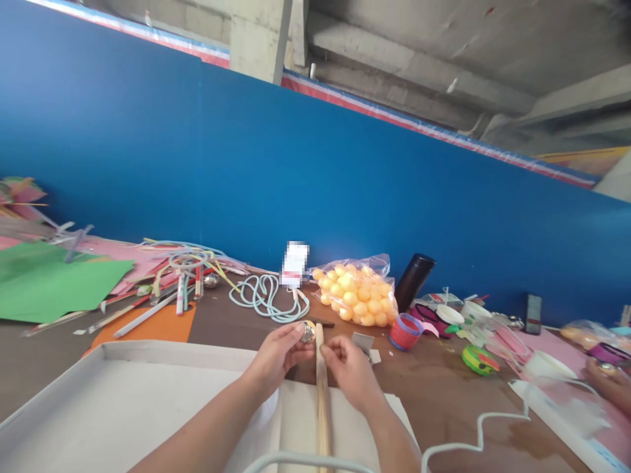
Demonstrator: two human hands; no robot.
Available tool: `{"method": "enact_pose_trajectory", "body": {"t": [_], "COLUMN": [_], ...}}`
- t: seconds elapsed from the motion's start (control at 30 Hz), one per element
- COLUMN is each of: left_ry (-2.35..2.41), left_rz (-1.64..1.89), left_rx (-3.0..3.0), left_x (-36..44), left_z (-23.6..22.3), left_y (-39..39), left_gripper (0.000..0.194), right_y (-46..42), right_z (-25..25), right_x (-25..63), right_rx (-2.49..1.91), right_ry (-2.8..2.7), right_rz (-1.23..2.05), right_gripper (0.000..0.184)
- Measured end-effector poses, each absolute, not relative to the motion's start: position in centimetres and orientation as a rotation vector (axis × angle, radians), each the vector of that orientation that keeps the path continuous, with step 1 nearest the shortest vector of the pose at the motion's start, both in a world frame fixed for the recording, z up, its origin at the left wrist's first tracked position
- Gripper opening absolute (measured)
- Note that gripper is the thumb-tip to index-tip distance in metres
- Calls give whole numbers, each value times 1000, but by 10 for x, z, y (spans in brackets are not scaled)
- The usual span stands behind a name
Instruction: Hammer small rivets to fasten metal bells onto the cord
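My left hand (280, 353) pinches a small shiny silver bell (308, 332) against the top end of a long wooden stick (322, 394). The stick runs from the bell down toward me over a white board (148, 401). On the stick's other side my right hand (349, 368) has its fingers curled against the upper part of the stick. A small grey card (363, 341) lies just beyond my right hand.
A clear bag of orange balls (355, 293), a black cylinder (414, 281), a red tape roll (405, 330) and a pale blue cord (269, 297) lie behind. Coloured paper and straws (162, 282) spread to the left. Another person's hand (608, 384) shows at the right edge.
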State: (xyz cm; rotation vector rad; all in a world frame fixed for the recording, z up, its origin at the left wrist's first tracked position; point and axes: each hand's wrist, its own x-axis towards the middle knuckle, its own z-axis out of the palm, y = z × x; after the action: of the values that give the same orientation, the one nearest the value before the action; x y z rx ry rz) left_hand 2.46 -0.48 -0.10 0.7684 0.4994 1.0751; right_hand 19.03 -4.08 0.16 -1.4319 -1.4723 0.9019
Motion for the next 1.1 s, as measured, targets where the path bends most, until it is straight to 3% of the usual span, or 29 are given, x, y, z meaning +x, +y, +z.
{"method": "enact_pose_trajectory", "body": {"t": [0.2,0.3,0.47,0.67,1.1], "left_ry": [524,537,590,602,692], "left_rz": [1138,1139,1185,1244,1404], "left_rx": [658,650,601,571,475], "left_x": [21,20,17,14,8], "left_z": [-6,-4,0,-2,-6], "left_y": [2,2,4,7,21], "left_gripper": [19,19,14,10,3], "right_y": [-49,-46,-41,-42,-62], "right_z": [-10,-13,-8,3,22], "right_x": [194,189,188,188,174], "right_rx": [-1808,-1857,-1754,-1521,-1067], "right_ry": [-1629,-1622,-1505,-1328,-1396], "right_rz": [636,617,869,1281,1183], "right_gripper": [31,23,8,12,25]}}
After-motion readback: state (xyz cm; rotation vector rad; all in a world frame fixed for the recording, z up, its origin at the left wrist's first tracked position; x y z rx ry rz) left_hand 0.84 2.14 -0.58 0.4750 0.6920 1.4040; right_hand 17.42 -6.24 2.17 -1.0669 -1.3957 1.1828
